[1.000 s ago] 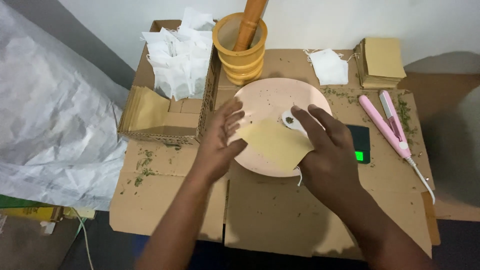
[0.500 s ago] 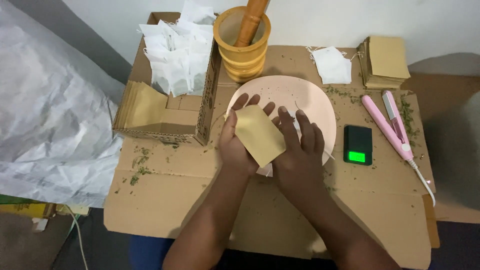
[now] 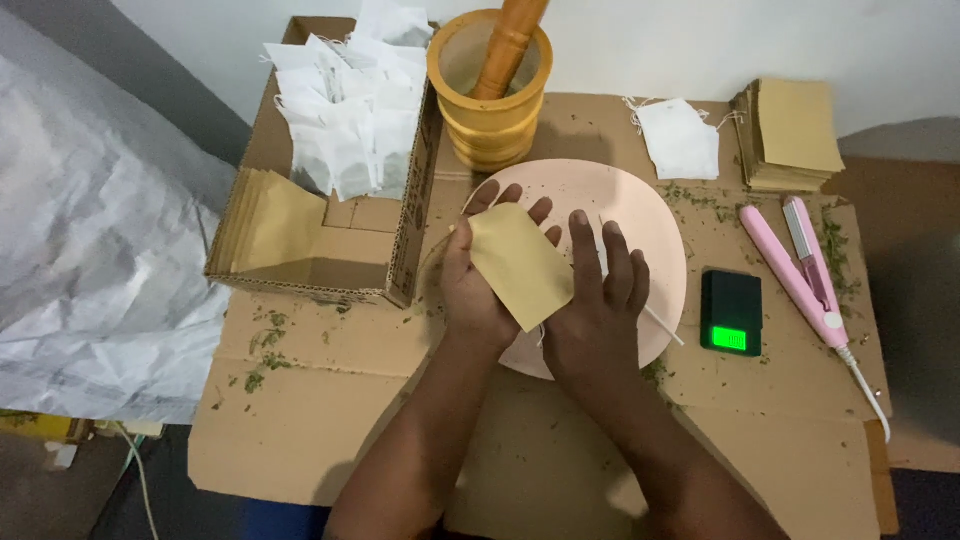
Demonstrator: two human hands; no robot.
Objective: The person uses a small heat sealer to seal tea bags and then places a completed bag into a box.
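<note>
- The left hand (image 3: 478, 290) lies palm-up over the near-left part of the round pink plate (image 3: 650, 215), and a small flat tan paper envelope (image 3: 520, 265) rests across its palm and fingers, held by the thumb at its left edge.
- The right hand (image 3: 592, 320) lies beside it, palm down, with its fingers spread and straight; they meet the envelope's right edge, pressing or steadying it rather than pinching it.
- The envelope sits tilted, one corner toward the wrist and the other toward the fingertips, so it lies inside the grip and not on the plate.
- A thin string or stick (image 3: 662, 326) shows from under the right hand; I cannot tell whether a white mesh bag is already inside the envelope.
- Judging from the layout, the work is mid-way: a stack of tan envelopes (image 3: 793, 135) lies well beyond the right hand, and more stand in the open cardboard box (image 3: 300, 262) beyond the left hand, along with white mesh bags (image 3: 350, 110).
- The pink sealing iron (image 3: 795, 268) lies untouched right of the grip, so this envelope looks not yet sealed.
- The small black scale with a green display (image 3: 731, 312) sits just right of the right hand; the yellow wooden mortar with pestle (image 3: 490, 85) stands beyond both hands.
</note>
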